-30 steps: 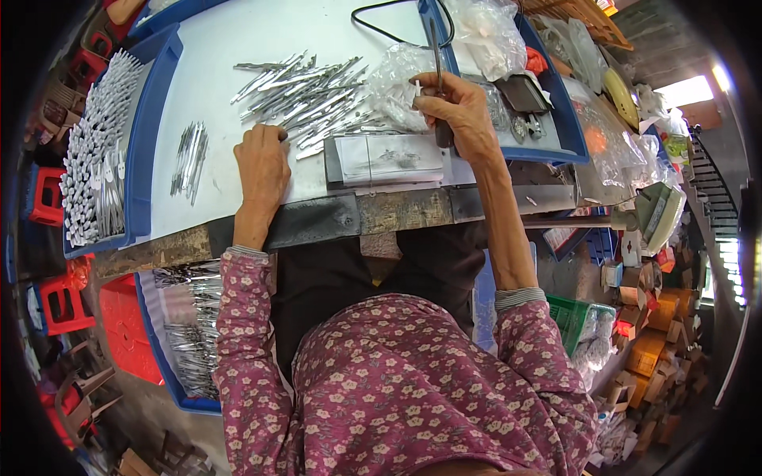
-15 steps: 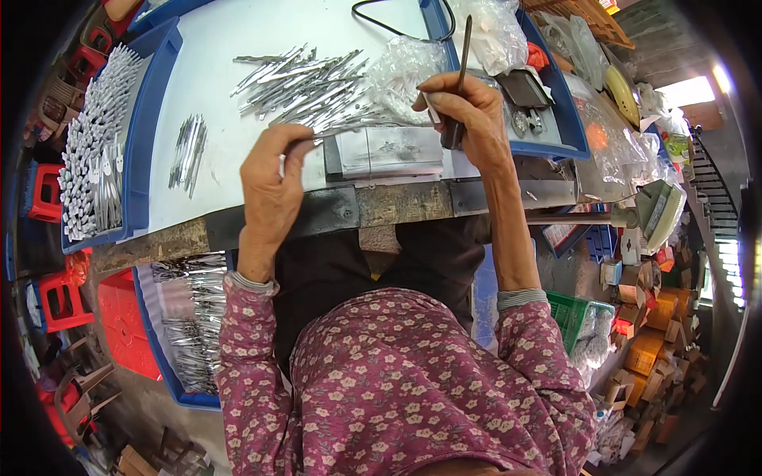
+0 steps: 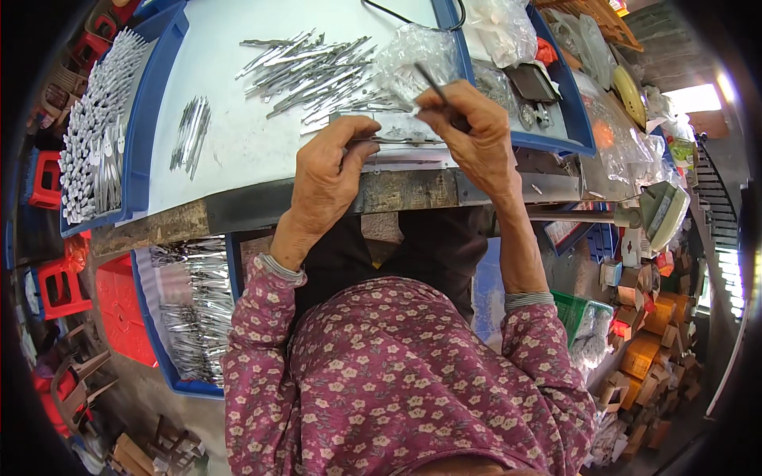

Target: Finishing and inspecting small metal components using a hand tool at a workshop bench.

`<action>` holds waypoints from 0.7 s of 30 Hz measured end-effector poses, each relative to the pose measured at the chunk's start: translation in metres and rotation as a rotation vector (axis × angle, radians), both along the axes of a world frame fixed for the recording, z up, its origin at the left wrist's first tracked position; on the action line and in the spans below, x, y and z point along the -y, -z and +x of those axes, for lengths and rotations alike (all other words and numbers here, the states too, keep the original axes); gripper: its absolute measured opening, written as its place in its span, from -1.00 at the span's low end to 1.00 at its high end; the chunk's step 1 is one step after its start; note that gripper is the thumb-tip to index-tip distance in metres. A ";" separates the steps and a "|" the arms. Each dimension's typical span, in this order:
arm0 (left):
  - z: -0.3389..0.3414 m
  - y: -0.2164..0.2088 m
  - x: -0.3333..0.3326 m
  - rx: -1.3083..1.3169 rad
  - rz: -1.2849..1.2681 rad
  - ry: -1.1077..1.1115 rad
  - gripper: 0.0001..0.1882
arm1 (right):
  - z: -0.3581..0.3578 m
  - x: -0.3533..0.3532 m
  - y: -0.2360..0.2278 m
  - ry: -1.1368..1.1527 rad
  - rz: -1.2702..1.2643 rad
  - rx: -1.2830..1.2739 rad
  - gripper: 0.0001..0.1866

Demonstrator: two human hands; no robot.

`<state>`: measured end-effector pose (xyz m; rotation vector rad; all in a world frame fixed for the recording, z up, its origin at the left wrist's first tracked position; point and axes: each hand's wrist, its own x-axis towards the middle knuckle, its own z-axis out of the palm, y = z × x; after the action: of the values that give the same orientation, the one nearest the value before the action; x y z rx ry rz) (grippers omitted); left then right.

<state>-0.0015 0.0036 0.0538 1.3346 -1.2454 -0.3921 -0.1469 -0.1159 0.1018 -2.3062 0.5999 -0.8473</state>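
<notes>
My left hand [image 3: 325, 174], its thumb and fingers closed, pinches one end of a thin metal strip [image 3: 409, 142]. The strip reaches across a low block with a pale, grey-smudged top [image 3: 403, 127] at the table's near edge. Its other end comes close to my right hand [image 3: 479, 139], which is closed round a dark slim-shafted tool [image 3: 429, 79] with its shaft slanting up and left. The tool's handle is mostly hidden in my palm. Just beyond lies a loose pile of thin metal strips [image 3: 313, 79]; a smaller bunch of strips [image 3: 190, 136] lies left of it.
A blue tray [image 3: 141, 131] at left holds many white-ended pieces [image 3: 95, 127]. Clear plastic bags [image 3: 413, 57] lie beyond my right hand, beside another blue tray [image 3: 586, 131]. Below the table at left stands a blue-rimmed tray [image 3: 190, 387] of metal strips. A lamp-like head [image 3: 661, 214] juts out at right.
My left hand has moved right, bringing the strip over the block. My right hand has turned, and the tool has tipped from nearly upright to leaning left.
</notes>
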 end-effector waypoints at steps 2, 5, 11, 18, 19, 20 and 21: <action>-0.001 0.000 0.002 -0.031 -0.034 0.030 -0.76 | -0.001 -0.002 0.000 -0.079 -0.125 0.000 -0.82; 0.000 0.005 0.002 -0.123 -0.004 0.075 -0.73 | -0.003 -0.008 0.001 -0.121 -0.038 -0.055 -0.82; 0.001 0.006 0.004 -0.258 0.013 0.134 -0.73 | -0.012 -0.011 -0.004 -0.201 -0.200 -0.118 -0.71; 0.002 0.006 0.006 -0.315 0.031 0.175 -0.73 | -0.014 -0.012 -0.001 -0.231 -0.294 -0.100 -0.66; 0.002 0.007 0.006 -0.317 0.025 0.181 -0.73 | -0.015 -0.013 0.000 -0.233 -0.293 -0.100 -0.66; 0.002 0.008 0.006 -0.320 0.018 0.187 -0.73 | -0.015 -0.013 0.001 -0.233 -0.305 -0.112 -0.65; 0.001 0.008 0.006 -0.321 0.019 0.186 -0.73 | -0.016 -0.013 0.002 -0.233 -0.317 -0.126 -0.65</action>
<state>-0.0002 -0.0021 0.0454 1.1218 -1.0990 -0.7220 -0.1627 -0.1033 0.0993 -2.6674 0.2526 -0.7319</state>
